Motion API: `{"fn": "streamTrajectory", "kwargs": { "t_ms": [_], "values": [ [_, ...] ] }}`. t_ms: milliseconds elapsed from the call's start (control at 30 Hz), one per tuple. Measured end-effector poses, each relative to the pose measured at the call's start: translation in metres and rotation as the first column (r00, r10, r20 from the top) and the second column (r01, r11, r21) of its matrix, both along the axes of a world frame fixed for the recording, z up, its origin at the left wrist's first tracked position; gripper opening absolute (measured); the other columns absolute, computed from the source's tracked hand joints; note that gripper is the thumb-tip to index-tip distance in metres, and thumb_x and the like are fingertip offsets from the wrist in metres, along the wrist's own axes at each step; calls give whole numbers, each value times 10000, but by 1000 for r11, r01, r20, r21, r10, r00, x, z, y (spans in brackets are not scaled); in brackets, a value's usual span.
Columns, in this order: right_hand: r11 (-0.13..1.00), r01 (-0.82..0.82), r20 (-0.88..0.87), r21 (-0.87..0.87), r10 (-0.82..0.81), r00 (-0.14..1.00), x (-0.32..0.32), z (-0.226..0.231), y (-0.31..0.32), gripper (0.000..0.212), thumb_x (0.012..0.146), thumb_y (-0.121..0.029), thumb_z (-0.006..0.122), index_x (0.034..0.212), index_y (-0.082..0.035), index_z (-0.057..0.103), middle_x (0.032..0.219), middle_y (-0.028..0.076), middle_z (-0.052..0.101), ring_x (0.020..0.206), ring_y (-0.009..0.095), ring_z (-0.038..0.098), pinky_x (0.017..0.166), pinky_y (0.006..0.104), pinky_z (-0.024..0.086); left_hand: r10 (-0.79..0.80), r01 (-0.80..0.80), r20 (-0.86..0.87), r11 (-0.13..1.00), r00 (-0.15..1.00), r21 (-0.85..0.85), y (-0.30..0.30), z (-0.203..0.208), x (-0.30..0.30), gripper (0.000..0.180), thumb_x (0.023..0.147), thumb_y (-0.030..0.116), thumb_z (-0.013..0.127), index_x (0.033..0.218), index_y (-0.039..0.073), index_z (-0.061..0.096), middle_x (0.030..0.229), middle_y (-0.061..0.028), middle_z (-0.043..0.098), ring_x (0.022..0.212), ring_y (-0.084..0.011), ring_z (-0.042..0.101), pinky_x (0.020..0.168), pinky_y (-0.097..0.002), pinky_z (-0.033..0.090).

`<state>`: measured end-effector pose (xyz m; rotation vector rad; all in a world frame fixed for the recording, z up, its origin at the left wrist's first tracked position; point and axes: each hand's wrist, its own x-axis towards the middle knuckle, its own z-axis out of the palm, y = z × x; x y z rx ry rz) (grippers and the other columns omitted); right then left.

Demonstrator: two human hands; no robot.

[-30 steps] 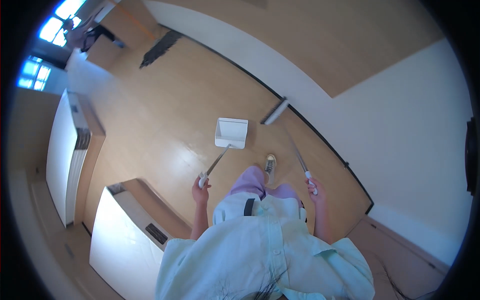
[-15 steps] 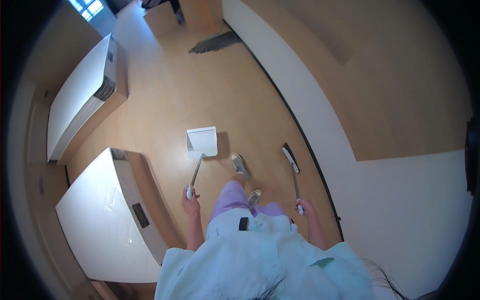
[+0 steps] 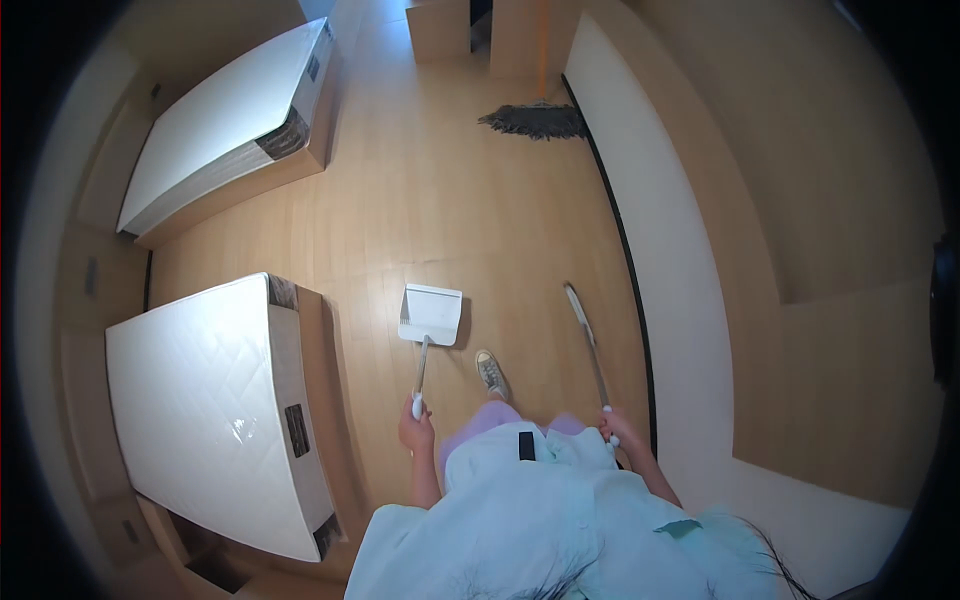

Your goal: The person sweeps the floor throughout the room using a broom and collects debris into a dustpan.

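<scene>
My left hand (image 3: 416, 430) is closed around the white grip of a long-handled dustpan (image 3: 430, 318). The white pan hangs low in front of me, its wide mouth facing away; I see no debris in it. On the right, my right hand (image 3: 622, 430) wraps round the handle of a broom (image 3: 580, 308) with a narrow white head. That head points forward, near the wall on my right. Whether its bristles touch the floor I cannot tell.
To my left, two bed bases carry white mattresses, a near one (image 3: 215, 400) and a far one (image 3: 230, 115). A grey mop (image 3: 540, 121) with an orange handle stands ahead by the right wall (image 3: 650, 200). Wooden furniture (image 3: 440, 32) is at the far end. Wood-look floor (image 3: 400, 210) lies between.
My view has turned, and I have stepped forward, with the mop and beds shifting in the picture. The broom head has swung so its side shows narrower. Both hands keep their holds.
</scene>
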<state>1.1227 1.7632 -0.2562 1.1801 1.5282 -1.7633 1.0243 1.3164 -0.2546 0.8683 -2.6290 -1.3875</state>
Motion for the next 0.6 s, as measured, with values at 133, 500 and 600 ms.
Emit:
{"fn": "streamTrajectory", "kwargs": {
  "t_ms": [133, 500, 600],
  "values": [
    [901, -309, -53, 305, 340, 939, -120, 44, -38, 222, 942, -299, 463, 887, -84, 471, 531, 23, 458, 383, 114, 437, 335, 280, 346, -49, 59, 63, 983, 997, -173, -16, -4, -47, 441, 765, 70, 656, 1192, 161, 595, 853, -114, 672, 765, -228, 667, 669, -344, 493],
    [815, -578, -154, 43, 577, 802, -305, 129, -151, 176, 956, -256, 449, 1013, -90, 460, 575, -9, 393, 361, 82, 355, 295, 267, 298, -112, 106, -48, 987, 993, -124, 14, 63, -167, 492, 760, 43, 638, 1218, 211, 579, 831, -86, 670, 736, -241, 655, 652, -342, 489],
    [698, -706, -95, 117, 716, 692, -339, 124, -166, 189, 956, -248, 451, 1072, -99, 458, 582, -6, 389, 354, 83, 342, 294, 266, 294, -129, 114, -79, 978, 988, -174, 12, 68, -201, 493, 778, -14, 587, 1227, 189, 578, 771, -87, 672, 668, -151, 673, 631, -297, 507]
  ]
}}
